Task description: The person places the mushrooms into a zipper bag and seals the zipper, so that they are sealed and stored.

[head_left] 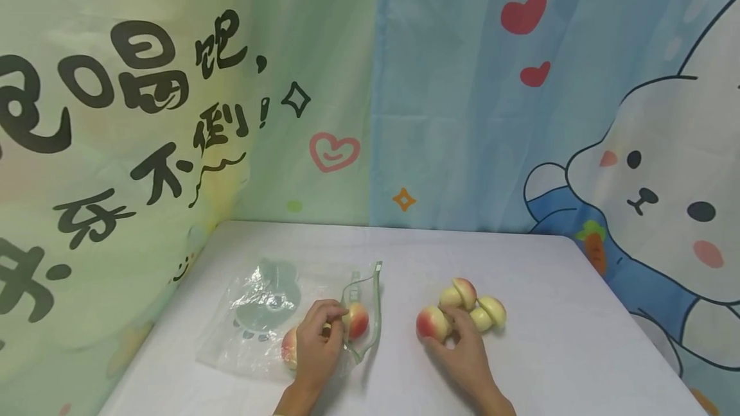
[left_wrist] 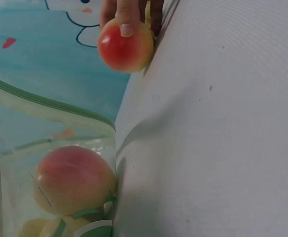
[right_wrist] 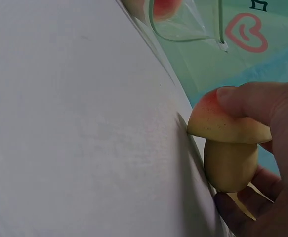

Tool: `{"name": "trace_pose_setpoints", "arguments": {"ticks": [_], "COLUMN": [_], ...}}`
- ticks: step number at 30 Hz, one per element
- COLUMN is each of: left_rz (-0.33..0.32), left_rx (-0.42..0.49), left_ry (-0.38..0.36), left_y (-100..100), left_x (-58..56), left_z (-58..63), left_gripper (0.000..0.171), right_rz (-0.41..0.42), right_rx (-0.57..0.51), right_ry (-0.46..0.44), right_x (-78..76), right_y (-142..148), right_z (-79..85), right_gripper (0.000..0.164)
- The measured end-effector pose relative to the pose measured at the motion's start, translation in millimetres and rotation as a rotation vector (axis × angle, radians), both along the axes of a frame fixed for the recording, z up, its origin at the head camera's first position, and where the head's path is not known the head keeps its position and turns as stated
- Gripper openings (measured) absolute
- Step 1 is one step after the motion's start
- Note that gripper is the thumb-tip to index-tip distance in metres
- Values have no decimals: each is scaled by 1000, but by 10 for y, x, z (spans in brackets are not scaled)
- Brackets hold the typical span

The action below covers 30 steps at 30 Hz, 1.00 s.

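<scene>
Right hand [head_left: 465, 350] had a toy mushroom [right_wrist: 229, 148] gripped, thumb on the cap, a bit nearer the desk's [head_left: 566, 364] right edge. Probably light, stiff, kinda slick, so I'd grabbed under the cap's rim too. Left hand [head_left: 318, 342] seemed to pinch the floppy bag [head_left: 272, 300] nearer the left edge, fingertips hard to make out. Other mushrooms [head_left: 490, 311] sat just behind.
</scene>
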State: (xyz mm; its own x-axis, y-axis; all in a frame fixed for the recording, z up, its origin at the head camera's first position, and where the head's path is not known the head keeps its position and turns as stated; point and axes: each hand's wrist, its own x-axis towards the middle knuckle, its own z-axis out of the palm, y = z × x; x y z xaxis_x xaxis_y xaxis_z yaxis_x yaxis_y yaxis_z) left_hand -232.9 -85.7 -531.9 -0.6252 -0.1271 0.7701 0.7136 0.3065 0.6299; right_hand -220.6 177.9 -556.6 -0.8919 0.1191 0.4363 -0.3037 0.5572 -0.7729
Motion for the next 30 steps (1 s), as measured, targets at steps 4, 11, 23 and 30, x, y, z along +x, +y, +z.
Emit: {"name": "trace_pose_setpoints", "arguments": {"ticks": [4, 11, 23, 30], "left_rz": [-7, -6, -2, 0], "left_rx": [3, 8, -3, -10], "left_ry": [-21, -1, 4, 42], "left_y": [-4, 25, 11, -1], "left_x": [4, 59, 26, 2], "left_z": [-13, 104, 39, 15], "left_gripper": [30, 29, 33, 33], "right_rz": [10, 61, 185, 201], "right_rx": [16, -28, 40, 116], "right_ry": [-15, -102, -34, 82], "right_x": [12, 2, -89, -110], "right_y": [-59, -209, -616, -799], "right_z": [42, 67, 69, 78], "right_gripper": [60, 58, 58, 60]}}
